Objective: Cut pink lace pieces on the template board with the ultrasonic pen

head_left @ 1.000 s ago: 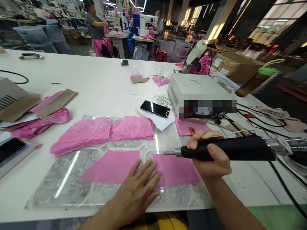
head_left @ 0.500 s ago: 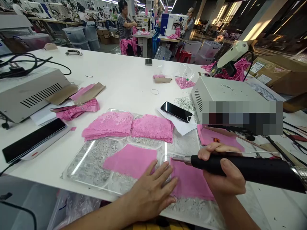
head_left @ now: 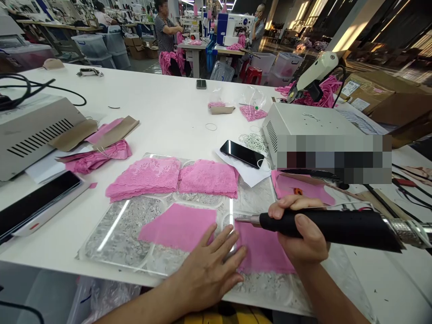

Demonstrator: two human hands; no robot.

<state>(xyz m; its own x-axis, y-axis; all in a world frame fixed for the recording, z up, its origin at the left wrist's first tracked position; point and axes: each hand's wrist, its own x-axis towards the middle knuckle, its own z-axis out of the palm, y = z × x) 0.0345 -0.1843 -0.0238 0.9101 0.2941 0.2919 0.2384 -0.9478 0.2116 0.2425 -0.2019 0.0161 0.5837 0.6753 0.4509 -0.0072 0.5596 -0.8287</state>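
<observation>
My left hand [head_left: 207,270] lies flat with fingers spread on a clear plate [head_left: 114,234], its fingertips on the seam between two flat pink fabric pieces, one to the left [head_left: 177,227] and one to the right [head_left: 261,249]. My right hand [head_left: 300,236] is closed around a black cutting tool [head_left: 337,227] whose metal tip points left, just above the right piece. Two stacks of pink lace [head_left: 145,177] [head_left: 209,179] sit along the plate's far edge.
A black phone [head_left: 242,153] lies on white paper beside a white control box [head_left: 310,130]. Left are a grey machine [head_left: 32,130], another phone [head_left: 33,202] and a pink fabric bundle [head_left: 97,157]. Cables trail at right. People work at sewing tables behind.
The view swung left then settled. My right hand and tool stayed over the right fabric piece, and my left hand kept pressing the seam.
</observation>
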